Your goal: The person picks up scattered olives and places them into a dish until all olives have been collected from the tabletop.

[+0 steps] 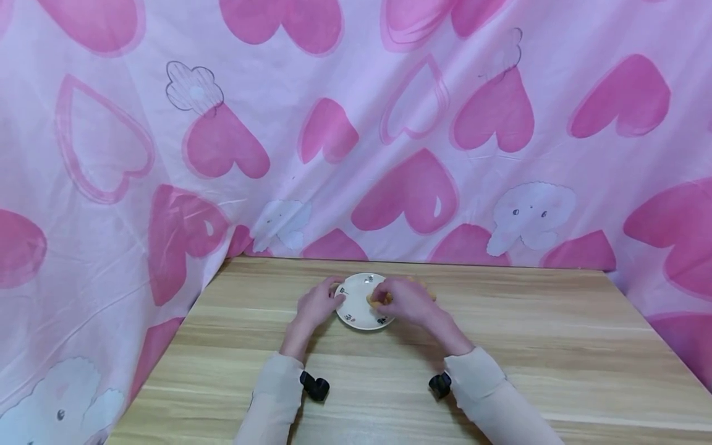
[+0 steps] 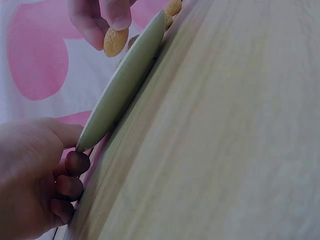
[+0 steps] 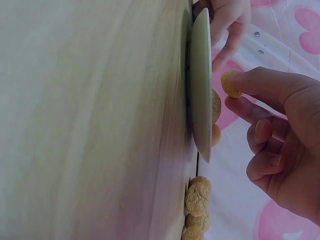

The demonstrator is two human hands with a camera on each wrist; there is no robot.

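Note:
A white round plate (image 1: 358,318) with small dark drawings near its rim rests on the wooden table. At its left edge, my left hand (image 1: 317,304) pinches the rim, thumb above and curled fingers below. My right hand (image 1: 408,301) is over the plate's right side. Between thumb and index finger it pinches a wrinkled yellow dried fruit (image 3: 230,86), held just above the plate. Other dried fruits (image 3: 216,106) lie on the plate, partly hidden by its rim in the right wrist view. The right hand covers part of them in the head view.
More dried fruits (image 3: 198,197) lie in a group on the table (image 1: 528,346), right of the plate and mostly behind my right hand in the head view. A pink heart-patterned cloth (image 1: 406,191) hangs along the table's back and left edges.

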